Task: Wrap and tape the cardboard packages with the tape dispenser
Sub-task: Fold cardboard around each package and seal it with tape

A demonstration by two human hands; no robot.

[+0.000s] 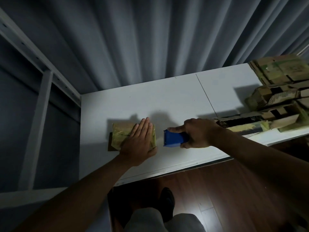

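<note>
A small cardboard package covered in shiny yellowish tape lies flat on the white table. My left hand presses down on its right part with straight fingers held together. Just to the right of the package, my right hand grips a blue tape dispenser, with the forefinger stretched along its top. The dispenser's front edge faces the package, a short gap away from it.
A stack of taped cardboard packages fills the table's right end. A grey metal shelf frame stands to the left, a grey curtain hangs behind. The table's front edge runs above a wooden floor.
</note>
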